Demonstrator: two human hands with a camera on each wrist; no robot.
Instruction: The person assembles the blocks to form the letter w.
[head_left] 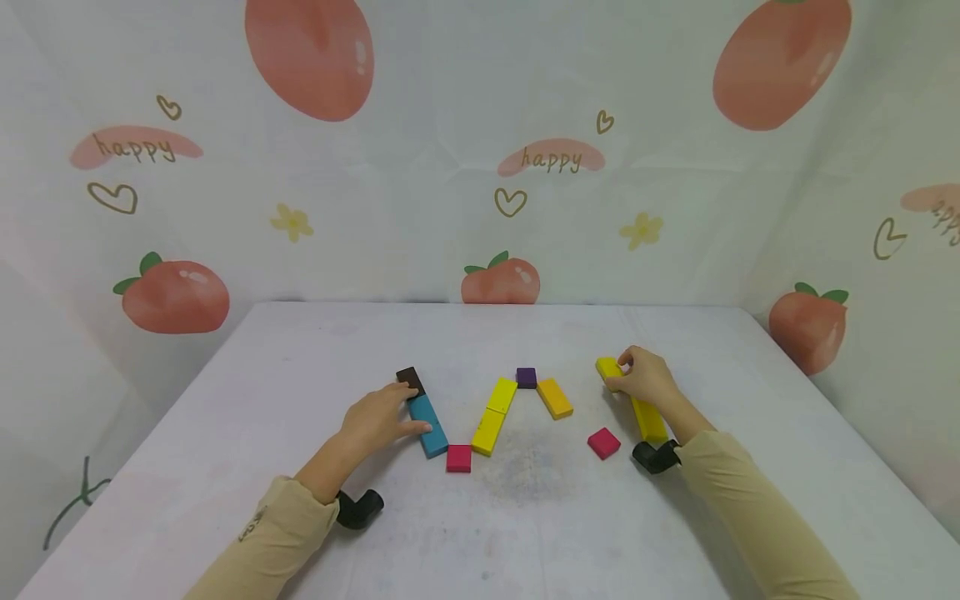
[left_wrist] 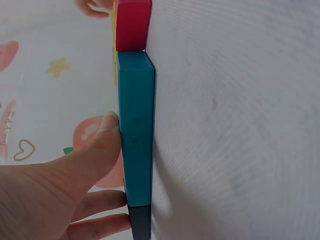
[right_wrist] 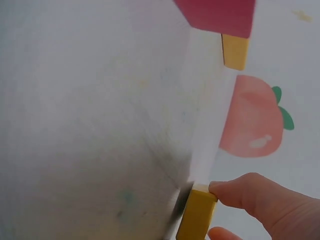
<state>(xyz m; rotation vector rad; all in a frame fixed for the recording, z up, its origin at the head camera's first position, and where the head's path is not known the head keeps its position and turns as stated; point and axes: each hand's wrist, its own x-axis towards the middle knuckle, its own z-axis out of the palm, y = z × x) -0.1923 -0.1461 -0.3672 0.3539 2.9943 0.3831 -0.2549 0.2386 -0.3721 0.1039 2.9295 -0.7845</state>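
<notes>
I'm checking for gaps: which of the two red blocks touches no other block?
The red block nearer the right hand; table shows all round it, while the other red block abuts the blue block.

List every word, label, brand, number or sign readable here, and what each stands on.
"happy": left pink patch on the backdrop.
"happy": middle pink patch.
"appy": right pink patch, at the head view's edge.
"happy": sideways pink patch, left wrist view.
Dark marking on the left sleeve: too small to read.
Teal block and other blocks: nothing readable.
</notes>
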